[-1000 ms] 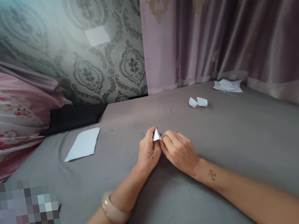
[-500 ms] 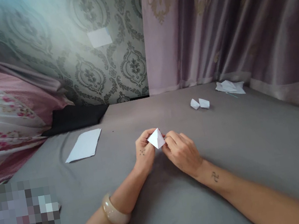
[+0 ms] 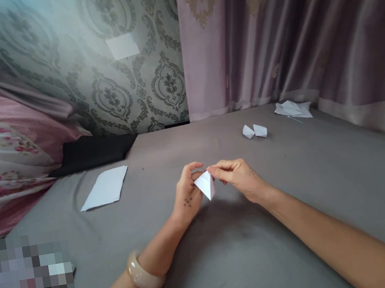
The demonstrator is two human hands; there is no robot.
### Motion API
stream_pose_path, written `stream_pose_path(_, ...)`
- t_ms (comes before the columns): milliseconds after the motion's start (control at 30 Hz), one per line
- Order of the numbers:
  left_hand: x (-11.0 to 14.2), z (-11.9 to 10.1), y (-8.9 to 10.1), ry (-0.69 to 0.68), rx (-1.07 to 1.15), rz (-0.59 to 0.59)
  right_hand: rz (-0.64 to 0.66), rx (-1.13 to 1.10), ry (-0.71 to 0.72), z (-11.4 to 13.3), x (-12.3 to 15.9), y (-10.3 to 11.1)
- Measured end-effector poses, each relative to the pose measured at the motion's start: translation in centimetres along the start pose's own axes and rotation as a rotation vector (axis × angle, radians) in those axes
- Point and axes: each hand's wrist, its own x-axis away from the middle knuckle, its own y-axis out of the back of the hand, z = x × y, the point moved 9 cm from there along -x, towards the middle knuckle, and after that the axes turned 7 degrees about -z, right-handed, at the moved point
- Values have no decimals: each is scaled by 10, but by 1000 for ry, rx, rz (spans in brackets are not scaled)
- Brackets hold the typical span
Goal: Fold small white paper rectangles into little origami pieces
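Note:
A small white folded paper piece (image 3: 205, 185), pointed at its lower end, is held up over the grey sheet between both hands. My right hand (image 3: 239, 175) pinches its top corner between thumb and fingers. On the other side, my left hand (image 3: 188, 193) is curled behind the left edge of the paper, index finger arched above it. The left fingertips are partly hidden by the paper. A pale bangle circles my left forearm.
White paper sheets (image 3: 106, 188) lie to the left, near a black cloth (image 3: 95, 152). Two folded paper pieces (image 3: 259, 131) rest at the back right; farther right are more papers (image 3: 292, 109) beside a thin stick (image 3: 295, 119). Curtains and a patterned wall border the grey surface (image 3: 294, 186).
The folded paper has been turned so its point faces down. My right hand has shifted its grip to the top corner, and the left index finger has lifted.

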Motion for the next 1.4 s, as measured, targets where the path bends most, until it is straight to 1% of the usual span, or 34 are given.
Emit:
stream_pose_path(100,-1,1,-4,61,84,30,18,-42,-57,-4,0,0)
stream_pose_path(200,-1,0,-9,102,159,75,52,-43,-76,-8,-2,3)
stream_pose_path(333,1,-1,-17,156,193,153,95,-50,-104,-15,-5,5)
stream_pose_path(433,2,0,-19,193,190,202,98,-60,-124,-19,-8,9)
stream_pose_path(533,1,6,-20,260,199,270,63,-30,-138,-21,-11,17)
stream_pose_path(600,-2,12,-15,308,241,266,24,3,-157,-23,-13,23)
stream_pose_path(667,-6,16,-8,353,291,207,15,44,-171,-25,-12,24)
stream_pose_path(733,-5,19,-4,396,275,171,31,86,-174,-26,-11,21)
stream_pose_path(833,2,19,-12,440,148,254,60,124,-155,-25,-8,15)
stream_pose_path(900,7,19,-18,460,113,299,74,124,-139,-24,-7,12)
stream_pose_path(967,9,20,-20,500,133,286,85,114,-131,-23,-6,10)
stream_pose_path(1067,9,26,-18,577,191,218,91,84,-121,-23,-7,9)
stream_pose_path(1133,8,31,-14,614,226,162,61,55,-131,-26,-9,12)
stream_pose_path(1200,4,35,-8,618,252,99,33,20,-169,-33,-11,15)
stream_pose_path(1233,2,36,-5,610,263,65,41,4,-200,-37,-10,14)
stream_pose_path(1300,-2,37,1,585,284,12,102,-16,-256,-44,-7,8)
stream_pose_path(1400,-4,37,4,564,292,-17,173,-12,-262,-46,-3,-1)
